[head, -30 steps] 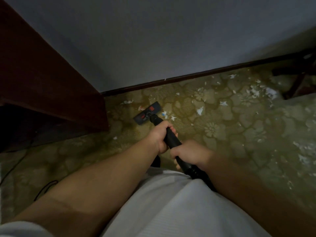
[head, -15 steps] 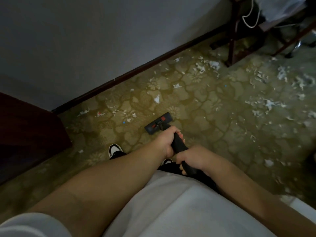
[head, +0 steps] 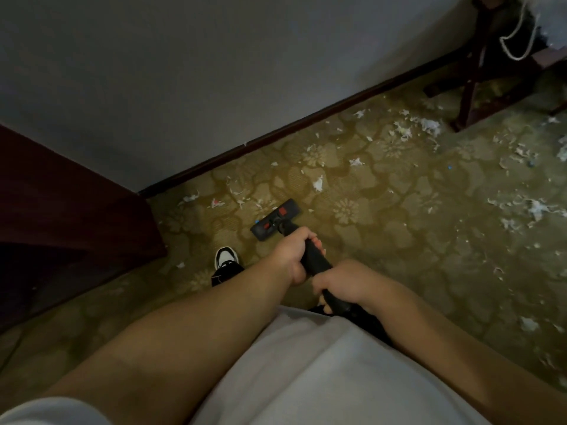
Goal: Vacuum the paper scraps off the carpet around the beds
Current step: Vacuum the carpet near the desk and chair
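Left grip [head: 293,256] is wrapped round the black vacuum wand [head: 316,259] on the end nearer the head. Right grip [head: 342,283] is clamped on the same wand further back, close to the white shirt, so both are closed tight on it. The floor head [head: 274,220] sits flat on the patterned carpet [head: 399,240] just left of frame centre, angled toward the skirting board [head: 306,118].

The paper scraps [head: 318,183] sit in a loose line just above and left of the head, with a bigger bit up and right of it. Loads more are across the right side, up to the wooden legs [head: 469,87] in the upper right corner.

I'd say this is mid-sweep along the wall strip, with plenty left. The next move probably wants a push forward and slightly left to catch the nearest bunch, keeping the head flat. The dark wooden block [head: 61,210] at the left edge could be a bed frame, but it's too dim to tell, so mind the head doesn't knock it.
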A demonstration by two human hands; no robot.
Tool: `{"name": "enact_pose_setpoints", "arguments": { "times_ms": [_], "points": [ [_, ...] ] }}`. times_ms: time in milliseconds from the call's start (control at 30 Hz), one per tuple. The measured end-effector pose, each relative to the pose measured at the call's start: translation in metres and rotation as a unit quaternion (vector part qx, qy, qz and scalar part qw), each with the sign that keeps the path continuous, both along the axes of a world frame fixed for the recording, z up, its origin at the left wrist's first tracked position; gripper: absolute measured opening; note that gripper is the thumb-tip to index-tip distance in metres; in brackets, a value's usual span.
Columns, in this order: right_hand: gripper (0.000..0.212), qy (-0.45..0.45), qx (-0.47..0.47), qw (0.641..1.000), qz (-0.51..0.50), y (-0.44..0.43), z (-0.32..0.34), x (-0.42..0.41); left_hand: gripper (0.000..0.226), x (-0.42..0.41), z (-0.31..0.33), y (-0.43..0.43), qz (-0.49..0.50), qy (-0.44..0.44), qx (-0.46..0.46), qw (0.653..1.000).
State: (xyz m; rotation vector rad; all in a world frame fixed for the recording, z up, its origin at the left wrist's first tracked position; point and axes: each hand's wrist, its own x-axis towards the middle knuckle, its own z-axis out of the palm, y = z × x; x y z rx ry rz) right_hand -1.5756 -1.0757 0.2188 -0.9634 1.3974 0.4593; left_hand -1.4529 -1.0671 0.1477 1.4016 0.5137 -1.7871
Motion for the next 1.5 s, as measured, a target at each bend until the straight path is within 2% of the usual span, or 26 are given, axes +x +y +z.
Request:
{"name": "enact_pose_setpoints", "arguments": {
  "times_ms": [433, 533, 767, 967, 1133, 1400, 1500],
  "points": [
    [0.014, -0.019, 0.022, 0.993, 0.114, -0.010, -0.009, 0.276, 0.023, 0.276, -0.002, 0.022, 0.095, -0.024, 0.020, 0.995],
    [0.019, -0.038, 0.027, 0.990, 0.131, -0.011, -0.011, 0.320, 0.024, 0.317, 0.000, 0.029, 0.122, -0.035, 0.018, 0.992],
    [0.016, -0.062, 0.033, 0.982, 0.174, -0.005, -0.010, 0.376, 0.028, 0.370, 0.001, 0.043, 0.172, -0.051, 0.021, 0.984],
    [0.010, -0.061, 0.025, 0.986, 0.152, -0.006, -0.008, 0.364, 0.027, 0.358, 0.002, 0.037, 0.157, -0.057, 0.009, 0.986],
    [0.014, -0.050, 0.020, 0.994, 0.094, -0.008, -0.006, 0.318, 0.023, 0.318, 0.003, 0.022, 0.090, -0.057, 0.008, 0.994],
    [0.023, -0.030, -0.010, 0.999, 0.020, -0.006, -0.007, 0.182, 0.025, 0.184, 0.008, -0.002, -0.003, -0.050, -0.010, 0.999],
    [0.017, -0.023, -0.011, 1.000, -0.016, -0.001, -0.002, 0.116, 0.024, 0.116, 0.009, -0.006, -0.018, -0.040, -0.015, 0.999]
  ]
}}
